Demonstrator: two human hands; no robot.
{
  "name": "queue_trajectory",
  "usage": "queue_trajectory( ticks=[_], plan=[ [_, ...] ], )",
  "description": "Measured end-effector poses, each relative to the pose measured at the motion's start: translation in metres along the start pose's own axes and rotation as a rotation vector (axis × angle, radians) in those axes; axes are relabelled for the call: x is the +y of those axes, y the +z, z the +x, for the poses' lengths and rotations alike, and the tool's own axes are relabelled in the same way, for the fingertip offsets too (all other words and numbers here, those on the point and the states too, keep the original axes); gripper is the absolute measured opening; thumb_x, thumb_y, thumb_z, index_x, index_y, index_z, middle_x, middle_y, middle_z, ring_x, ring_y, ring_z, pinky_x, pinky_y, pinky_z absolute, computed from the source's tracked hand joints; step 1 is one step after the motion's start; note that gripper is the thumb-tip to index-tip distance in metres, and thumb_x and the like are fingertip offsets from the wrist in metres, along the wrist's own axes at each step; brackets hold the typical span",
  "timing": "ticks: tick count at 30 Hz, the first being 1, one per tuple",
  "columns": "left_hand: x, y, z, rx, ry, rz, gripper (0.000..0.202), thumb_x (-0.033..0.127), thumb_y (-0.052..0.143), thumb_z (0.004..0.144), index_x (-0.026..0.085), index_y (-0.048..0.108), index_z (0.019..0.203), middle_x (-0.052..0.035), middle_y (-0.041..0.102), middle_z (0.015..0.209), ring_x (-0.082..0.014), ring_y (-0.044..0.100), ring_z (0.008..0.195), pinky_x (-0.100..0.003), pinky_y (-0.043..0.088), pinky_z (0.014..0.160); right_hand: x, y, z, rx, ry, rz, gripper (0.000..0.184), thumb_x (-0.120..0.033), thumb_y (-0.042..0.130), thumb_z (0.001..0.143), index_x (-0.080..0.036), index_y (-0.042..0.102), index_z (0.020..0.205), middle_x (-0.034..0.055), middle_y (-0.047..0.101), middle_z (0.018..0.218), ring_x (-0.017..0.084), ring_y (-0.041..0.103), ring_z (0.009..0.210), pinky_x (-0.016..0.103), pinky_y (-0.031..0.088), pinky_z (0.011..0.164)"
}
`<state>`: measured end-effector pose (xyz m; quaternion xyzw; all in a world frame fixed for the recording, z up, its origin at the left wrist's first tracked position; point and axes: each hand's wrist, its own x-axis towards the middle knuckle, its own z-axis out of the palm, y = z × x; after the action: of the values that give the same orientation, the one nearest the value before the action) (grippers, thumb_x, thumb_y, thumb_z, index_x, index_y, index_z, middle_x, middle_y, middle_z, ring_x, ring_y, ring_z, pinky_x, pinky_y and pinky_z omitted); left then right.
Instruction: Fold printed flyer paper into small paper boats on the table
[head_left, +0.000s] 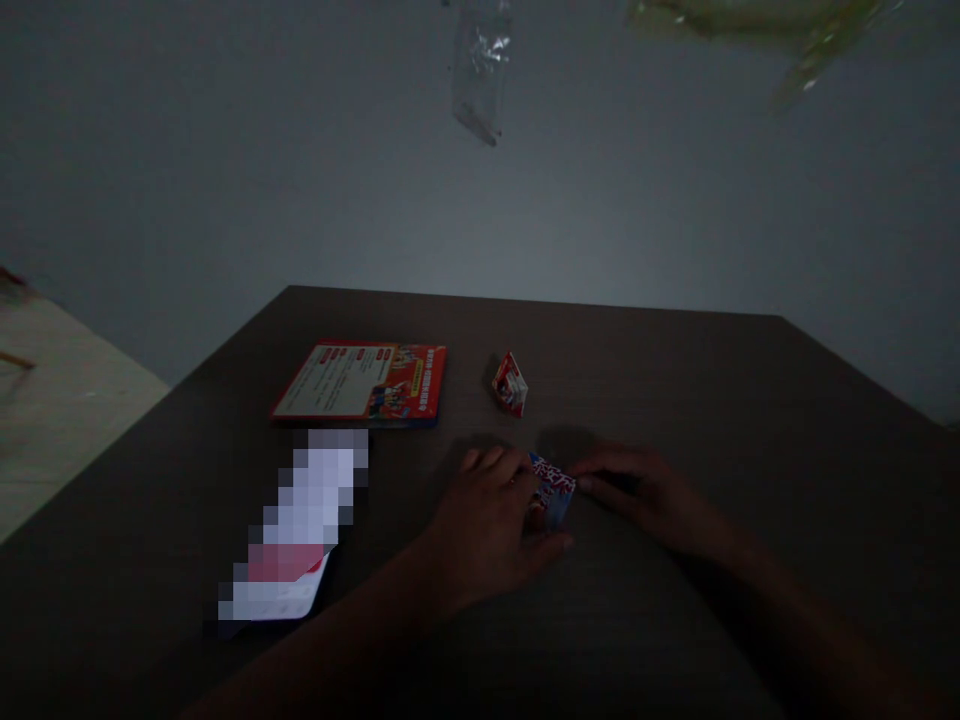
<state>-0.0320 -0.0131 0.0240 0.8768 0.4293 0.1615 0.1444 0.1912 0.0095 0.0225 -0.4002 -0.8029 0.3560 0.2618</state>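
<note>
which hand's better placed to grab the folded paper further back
Probably left: the left hand lies almost directly before the folded paper; the right hand sits off to the side.

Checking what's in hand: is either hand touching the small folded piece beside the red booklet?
No, the folded piece lies alone beyond the left hand and right hand, which pinch another printed paper.

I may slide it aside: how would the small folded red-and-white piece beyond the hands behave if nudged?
The folded piece looks like thin printed paper, so it is probably very light and apt to skid on the smooth table. It stands up in a peak, so a push may tip it, and a firm pinch would likely crush it.
</note>
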Motion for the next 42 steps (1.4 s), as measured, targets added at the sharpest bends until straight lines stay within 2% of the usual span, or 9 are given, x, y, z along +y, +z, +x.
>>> queue_trajectory(
  ticks=[5, 11, 19, 23, 28, 32, 36, 38, 42],
  plan=[
    [0.004, 0.003, 0.0, 0.025, -0.02, 0.033, 0.049, 0.056, 0.059, 0.076, 0.019, 0.056, 0.108, -0.0087, 0.057, 0.106, -0.0279, 0.049, 0.101, -0.045, 0.035, 0.089, -0.005, 0.006, 0.002, 0.039, -0.185, -0.122, 0.016, -0.022, 0.051, 0.091, -0.021, 0.064, 0.1, 0.0048, 0.063, 0.087, 0.015, 0.059, 0.08, 0.029, 0.049, 0.07],
    [0.005, 0.003, 0.001, 0.027, -0.012, 0.058, 0.028, 0.03, 0.057, 0.078, 0.016, 0.056, 0.102, -0.0089, 0.059, 0.104, -0.0266, 0.051, 0.101, -0.044, 0.036, 0.091, -0.005, 0.011, 0.003, 0.038, -0.313, -0.363, 0.019, -0.02, 0.049, 0.091, -0.022, 0.063, 0.104, 0.0056, 0.063, 0.089, 0.016, 0.058, 0.079, 0.03, 0.047, 0.068],
    [0.001, 0.002, 0.003, 0.056, 0.033, 0.065, 0.023, 0.018, 0.053, 0.081, 0.015, 0.056, 0.104, -0.0074, 0.062, 0.102, -0.024, 0.053, 0.1, -0.043, 0.033, 0.096, -0.012, 0.016, 0.001, 0.048, -0.482, -0.521, 0.02, -0.014, 0.054, 0.087, -0.019, 0.061, 0.104, 0.0054, 0.065, 0.088, 0.017, 0.058, 0.079, 0.034, 0.045, 0.073],
    [-0.001, 0.004, 0.004, 0.066, 0.049, 0.094, 0.018, 0.017, 0.05, 0.086, 0.016, 0.057, 0.103, -0.0066, 0.063, 0.101, -0.0233, 0.054, 0.098, -0.043, 0.034, 0.094, -0.011, 0.018, 0.001, 0.051, -0.496, -0.507, 0.025, -0.015, 0.055, 0.085, -0.02, 0.06, 0.109, 0.0051, 0.065, 0.09, 0.017, 0.059, 0.08, 0.034, 0.045, 0.074],
    [-0.003, 0.004, 0.005, 0.058, 0.069, 0.123, 0.016, 0.017, 0.049, 0.088, 0.015, 0.057, 0.101, -0.006, 0.063, 0.101, -0.0224, 0.054, 0.097, -0.041, 0.037, 0.091, -0.006, 0.019, 0.0, 0.096, -0.533, -0.569, 0.016, -0.015, 0.056, 0.085, -0.019, 0.061, 0.1, 0.0047, 0.067, 0.085, 0.017, 0.059, 0.074, 0.033, 0.046, 0.069],
    [-0.002, 0.001, 0.004, 0.058, 0.071, 0.149, 0.012, 0.017, 0.048, 0.088, 0.017, 0.058, 0.095, -0.0054, 0.063, 0.098, -0.0218, 0.054, 0.094, -0.039, 0.04, 0.086, -0.01, 0.021, -0.003, 0.12, -0.547, -0.602, 0.019, -0.011, 0.055, 0.085, -0.019, 0.061, 0.101, 0.0052, 0.068, 0.084, 0.017, 0.059, 0.07, 0.032, 0.045, 0.064],
    [-0.001, -0.002, 0.003, 0.087, 0.085, 0.15, 0.012, 0.018, 0.046, 0.089, 0.018, 0.058, 0.092, -0.0046, 0.062, 0.093, -0.0205, 0.054, 0.089, -0.038, 0.041, 0.081, -0.012, 0.02, -0.004, 0.21, -0.599, -0.569, 0.023, -0.011, 0.056, 0.085, -0.02, 0.06, 0.105, 0.0052, 0.068, 0.086, 0.017, 0.06, 0.072, 0.033, 0.047, 0.066],
    [-0.002, -0.001, 0.003, 0.107, 0.09, 0.137, 0.013, 0.017, 0.046, 0.089, 0.018, 0.058, 0.094, -0.0043, 0.062, 0.093, -0.0199, 0.054, 0.088, -0.037, 0.041, 0.081, -0.011, 0.019, -0.003, 0.247, -0.578, -0.537, 0.027, -0.012, 0.059, 0.083, -0.021, 0.058, 0.109, 0.0063, 0.067, 0.091, 0.018, 0.061, 0.078, 0.034, 0.048, 0.07],
    [-0.003, 0.0, 0.003, 0.139, 0.097, 0.098, 0.016, 0.015, 0.047, 0.088, 0.018, 0.058, 0.099, -0.0043, 0.063, 0.096, -0.0197, 0.055, 0.09, -0.037, 0.041, 0.082, -0.004, 0.017, -0.001, 0.236, -0.435, -0.509, 0.03, -0.019, 0.063, 0.081, -0.019, 0.059, 0.111, 0.0102, 0.064, 0.1, 0.021, 0.061, 0.091, 0.037, 0.051, 0.08]
  ],
)
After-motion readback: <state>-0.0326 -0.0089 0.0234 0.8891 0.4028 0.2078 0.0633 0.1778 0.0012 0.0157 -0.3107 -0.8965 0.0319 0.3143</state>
